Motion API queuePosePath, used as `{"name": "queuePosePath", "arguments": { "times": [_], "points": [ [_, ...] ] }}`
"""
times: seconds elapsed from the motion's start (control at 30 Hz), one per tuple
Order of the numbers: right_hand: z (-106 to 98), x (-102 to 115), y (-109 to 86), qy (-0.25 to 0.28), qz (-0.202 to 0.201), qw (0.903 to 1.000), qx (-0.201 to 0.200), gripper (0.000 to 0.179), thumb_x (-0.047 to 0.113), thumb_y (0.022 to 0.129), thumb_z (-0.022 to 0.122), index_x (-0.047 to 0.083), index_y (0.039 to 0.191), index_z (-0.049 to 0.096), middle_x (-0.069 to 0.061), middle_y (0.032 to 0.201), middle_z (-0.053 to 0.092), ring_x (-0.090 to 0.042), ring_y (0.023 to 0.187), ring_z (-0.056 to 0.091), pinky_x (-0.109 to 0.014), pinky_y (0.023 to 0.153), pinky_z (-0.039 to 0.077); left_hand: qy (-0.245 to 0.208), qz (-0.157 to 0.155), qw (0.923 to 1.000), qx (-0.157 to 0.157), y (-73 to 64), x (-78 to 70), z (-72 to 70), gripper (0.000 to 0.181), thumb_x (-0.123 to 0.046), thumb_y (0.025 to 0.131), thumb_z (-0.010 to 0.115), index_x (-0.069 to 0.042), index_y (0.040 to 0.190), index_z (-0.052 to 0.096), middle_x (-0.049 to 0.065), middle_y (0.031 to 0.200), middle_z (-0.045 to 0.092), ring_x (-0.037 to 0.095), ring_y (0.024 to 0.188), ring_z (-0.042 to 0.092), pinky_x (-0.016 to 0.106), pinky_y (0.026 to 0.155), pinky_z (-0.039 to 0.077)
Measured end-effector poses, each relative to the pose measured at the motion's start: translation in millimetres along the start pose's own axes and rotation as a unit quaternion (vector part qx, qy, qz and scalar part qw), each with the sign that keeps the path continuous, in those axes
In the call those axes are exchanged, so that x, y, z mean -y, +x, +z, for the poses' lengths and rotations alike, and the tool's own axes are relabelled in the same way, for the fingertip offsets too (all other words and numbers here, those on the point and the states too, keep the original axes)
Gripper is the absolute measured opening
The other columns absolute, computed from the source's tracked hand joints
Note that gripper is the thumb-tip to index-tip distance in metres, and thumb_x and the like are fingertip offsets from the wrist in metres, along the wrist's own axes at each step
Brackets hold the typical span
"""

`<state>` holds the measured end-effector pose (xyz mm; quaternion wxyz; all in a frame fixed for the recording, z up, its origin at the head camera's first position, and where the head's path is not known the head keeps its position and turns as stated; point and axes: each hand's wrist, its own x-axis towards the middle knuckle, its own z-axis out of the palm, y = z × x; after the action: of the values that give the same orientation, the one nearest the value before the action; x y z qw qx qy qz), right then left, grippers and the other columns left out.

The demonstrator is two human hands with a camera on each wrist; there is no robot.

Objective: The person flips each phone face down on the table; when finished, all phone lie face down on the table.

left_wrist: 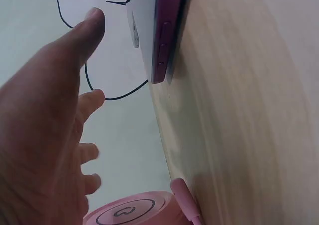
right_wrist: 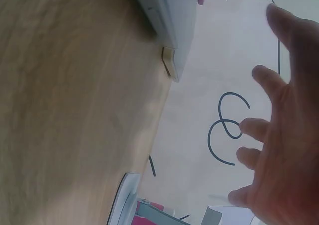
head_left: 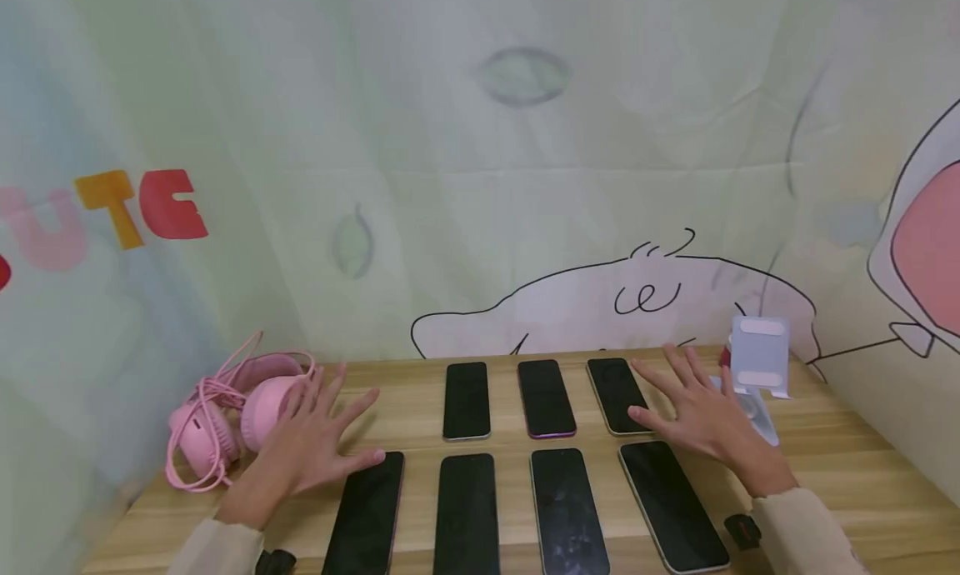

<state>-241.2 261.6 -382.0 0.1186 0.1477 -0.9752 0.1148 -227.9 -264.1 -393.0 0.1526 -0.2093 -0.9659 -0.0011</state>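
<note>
My left hand (head_left: 309, 443) has its fingers spread beside pink headphones (head_left: 270, 404), its thumb close to the top corner of the leftmost front phone (head_left: 365, 512). Spread fingers also show on my right hand (head_left: 701, 417), near the back-right phone (head_left: 615, 392) and above the front-right phone (head_left: 671, 504). Neither hand grips anything. Two more back-row phones (head_left: 467, 400) (head_left: 546, 396) lie screen up, as do two middle front phones (head_left: 466, 512) (head_left: 570, 508). The left wrist view shows a purple phone edge with buttons (left_wrist: 163, 46) beyond the left thumb.
A pale folding phone stand (head_left: 759, 354) stands at the back right, behind the right hand. A small black object (head_left: 742, 531) lies by the right sleeve. Behind the wooden table (head_left: 832, 442) hangs a printed curtain (head_left: 480, 183). The headphones' pink cable (head_left: 178, 454) is looped around them.
</note>
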Motion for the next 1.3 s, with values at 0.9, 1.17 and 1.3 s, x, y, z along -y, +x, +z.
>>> {"name": "queuePosePath", "arguments": {
  "times": [0.9,1.17,1.3],
  "points": [
    [7.3,19.8,17.8,-0.003,0.006,0.9998,0.018,0.077,0.068,0.091,0.050,0.024,0.153,0.042,-0.024,0.159,0.028,-0.053,0.145,0.016,-0.081,0.102,0.008,-0.034,-0.013,0.9992,0.018,10.4,-7.5,-0.4,0.084,-0.072,0.084,0.059,-0.019,0.149,0.049,0.032,0.154,0.032,0.059,0.141,0.022,0.070,0.112,0.012],
    [13.1,37.6,36.8,0.020,0.007,0.9994,0.026,0.074,0.063,0.092,0.051,0.021,0.153,0.043,-0.024,0.158,0.031,-0.054,0.143,0.022,-0.081,0.102,0.012,-0.061,-0.028,0.9963,0.054,32.1,-16.1,2.3,0.087,-0.071,0.084,0.058,-0.016,0.150,0.046,0.031,0.153,0.034,0.058,0.140,0.024,0.073,0.110,0.011],
    [14.6,48.5,43.9,0.041,-0.003,0.9988,0.029,0.073,0.061,0.093,0.052,0.022,0.154,0.042,-0.023,0.157,0.033,-0.053,0.143,0.025,-0.080,0.103,0.013,-0.060,-0.038,0.9935,0.090,41.1,-19.3,5.1,0.090,-0.075,0.084,0.053,-0.018,0.154,0.041,0.030,0.154,0.033,0.055,0.142,0.024,0.071,0.111,0.012]
  ]
}}
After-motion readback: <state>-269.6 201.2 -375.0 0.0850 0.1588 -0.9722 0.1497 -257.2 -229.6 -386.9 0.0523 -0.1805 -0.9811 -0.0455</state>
